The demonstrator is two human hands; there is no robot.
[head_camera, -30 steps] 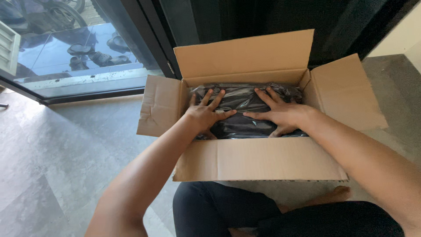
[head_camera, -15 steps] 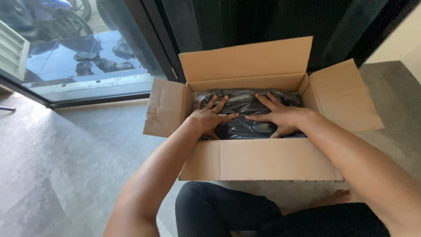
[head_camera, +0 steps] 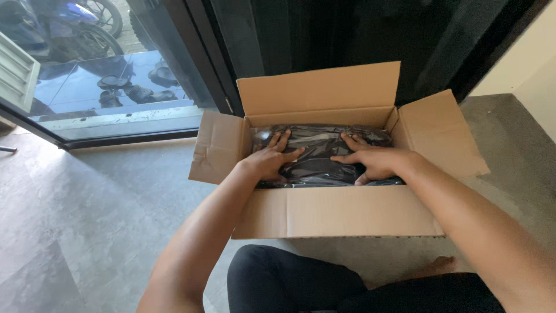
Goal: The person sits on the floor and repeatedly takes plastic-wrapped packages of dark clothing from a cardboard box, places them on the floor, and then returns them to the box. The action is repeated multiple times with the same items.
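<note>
— Both hands inside the cardboard box (head_camera: 341,211)?
— Yes. Left hand (head_camera: 271,160) at 9 o'clock, right hand (head_camera: 373,161) at 3 o'clock, fingers spread, palms flat on the black plastic-wrapped bundle (head_camera: 318,152).
— Gripping anything?
— No, only pressing down. Bundle deep in the box, flaps open.

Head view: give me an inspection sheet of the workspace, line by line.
Surface: grey stone-look floor; the box stands on it.
Job's things: open cardboard box, four flaps out; shiny black plastic bag fills the inside.
Clutter: nothing seen.
Hands: left hand and right hand lie flat on the bag, fingers spread, not gripping.
Cables: nothing seen.
Surroundings: dark-framed glass door behind the box; sandals and a motorbike outside; the person's dark-clothed leg in front.
</note>
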